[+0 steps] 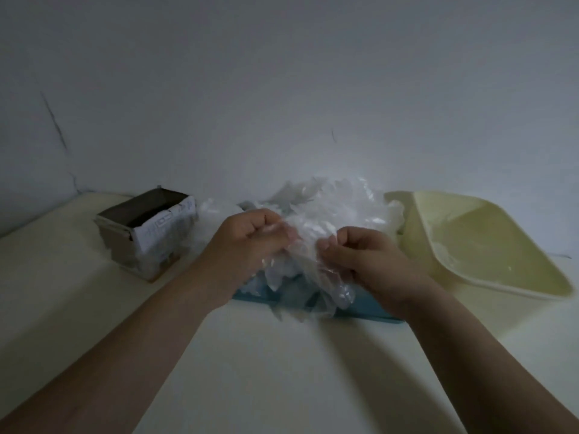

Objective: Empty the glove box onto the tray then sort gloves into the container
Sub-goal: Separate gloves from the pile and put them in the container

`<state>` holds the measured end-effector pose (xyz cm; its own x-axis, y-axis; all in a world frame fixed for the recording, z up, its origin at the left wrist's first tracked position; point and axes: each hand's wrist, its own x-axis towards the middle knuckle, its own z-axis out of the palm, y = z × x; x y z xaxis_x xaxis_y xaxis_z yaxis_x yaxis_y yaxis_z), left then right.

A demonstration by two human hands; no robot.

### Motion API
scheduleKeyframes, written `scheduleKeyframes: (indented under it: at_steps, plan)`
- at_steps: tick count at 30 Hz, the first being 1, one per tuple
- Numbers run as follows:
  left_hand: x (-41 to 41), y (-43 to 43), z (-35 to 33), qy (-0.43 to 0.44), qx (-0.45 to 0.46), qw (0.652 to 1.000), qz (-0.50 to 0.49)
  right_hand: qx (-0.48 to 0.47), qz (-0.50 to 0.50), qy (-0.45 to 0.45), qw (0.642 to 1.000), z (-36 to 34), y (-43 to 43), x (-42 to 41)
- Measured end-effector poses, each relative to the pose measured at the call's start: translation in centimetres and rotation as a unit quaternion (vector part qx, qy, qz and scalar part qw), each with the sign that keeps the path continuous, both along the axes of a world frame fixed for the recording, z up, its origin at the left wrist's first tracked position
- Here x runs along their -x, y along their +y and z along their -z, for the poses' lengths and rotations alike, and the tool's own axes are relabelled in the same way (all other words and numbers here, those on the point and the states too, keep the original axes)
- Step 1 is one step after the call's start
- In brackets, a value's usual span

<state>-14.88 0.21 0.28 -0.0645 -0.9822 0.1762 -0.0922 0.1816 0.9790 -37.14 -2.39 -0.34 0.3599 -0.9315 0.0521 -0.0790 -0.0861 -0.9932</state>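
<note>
Gloves [329, 208] of thin clear plastic lie heaped on the blue tray [376, 308], between the open cardboard glove box [147, 227] and the pale yellow container [488, 245]. The left hand [247, 242] and right hand [369, 258] each pinch the film with curled fingers. Feather-light, limp and clingy, the gloves probably lift best singly, by a cuff.

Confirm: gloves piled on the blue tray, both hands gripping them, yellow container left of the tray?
Wrong side. In the head view the yellow container sits right of the blue tray; the left hand and right hand do grip the gloves piled there.
</note>
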Motion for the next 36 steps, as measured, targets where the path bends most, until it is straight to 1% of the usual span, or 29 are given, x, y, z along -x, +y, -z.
scheduleKeyframes:
  at_steps: [1, 2, 3, 4, 6, 8, 13, 15, 20, 21, 22, 24, 26, 28, 31, 32, 33, 34, 36]
  plan:
    - [-0.2, -0.2, -0.4, 0.073, -0.011, 0.997, 0.014, -0.029, 0.004, -0.060, 0.998, -0.3, -0.3, -0.5]
    - [-0.4, -0.5, -0.6, 0.136, -0.026, 0.990, 0.037, -0.048, 0.008, -0.102, 0.994, -0.7, -0.7, -1.1]
    - [-0.8, -0.9, -0.5, 0.168, -0.041, 0.983, 0.058, -0.054, 0.017, -0.120, 0.991, -0.9, -1.1, -1.7]
    - [-1.1, -1.1, -0.2, 0.154, -0.050, 0.985, 0.063, -0.049, 0.027, -0.117, 0.992, -1.0, -1.3, -2.2]
    - [-1.6, -1.5, 0.4, 0.090, -0.058, 0.993, 0.049, -0.028, 0.048, -0.086, 0.995, -1.2, -1.8, -3.3]
    - [-2.1, -1.7, 0.6, 0.076, -0.066, 0.994, 0.032, -0.003, 0.063, -0.057, 0.996, -1.2, -2.3, -4.1]
    - [-4.1, -1.9, 0.0, 0.134, -0.114, 0.984, -0.008, 0.057, 0.127, 0.057, 0.989, -0.8, -3.0, -4.2]
    - [-4.9, -2.2, -0.1, 0.156, -0.109, 0.982, -0.019, 0.074, 0.140, 0.106, 0.982, -0.7, -2.8, -4.1]
    - [-5.8, -2.9, -0.7, 0.213, -0.073, 0.970, -0.094, 0.140, 0.149, 0.196, 0.959, -1.4, -2.6, -3.7]
    - [-6.0, -2.8, -0.9, 0.214, -0.073, 0.970, -0.088, 0.147, 0.154, 0.198, 0.957, -1.6, -2.5, -3.6]
    - [-6.1, -2.7, -1.0, 0.208, -0.075, 0.973, -0.066, 0.141, 0.157, 0.173, 0.962, -1.7, -2.3, -3.6]
    - [-6.1, -2.1, -1.1, 0.188, -0.087, 0.978, 0.004, 0.090, 0.130, 0.089, 0.983, -1.9, -2.2, -3.3]
    - [-5.5, -1.7, -0.9, 0.166, -0.091, 0.981, 0.047, 0.034, 0.046, 0.051, 0.997, -2.1, -2.0, -3.0]
    - [-4.6, -1.4, -0.6, 0.162, -0.086, 0.981, 0.062, -0.005, -0.058, 0.019, 0.998, -2.0, -1.9, -2.8]
    - [-3.6, -1.2, -0.1, 0.143, -0.090, 0.982, 0.082, -0.083, -0.154, -0.064, 0.983, -1.7, -1.9, -2.7]
    - [-3.5, -1.2, 0.2, 0.131, -0.093, 0.983, 0.088, -0.106, -0.162, -0.084, 0.977, -1.6, -1.9, -2.8]
    - [-3.5, -1.2, 0.4, 0.121, -0.095, 0.983, 0.095, -0.115, -0.148, -0.090, 0.978, -1.6, -1.9, -3.0]
    - [-3.5, -1.2, 0.6, 0.108, -0.095, 0.985, 0.099, -0.112, -0.117, -0.086, 0.983, -1.5, -2.0, -3.2]
    - [-4.0, -1.4, 0.9, 0.046, -0.100, 0.989, 0.094, -0.081, -0.031, -0.082, 0.993, -1.4, -2.4, -3.4]
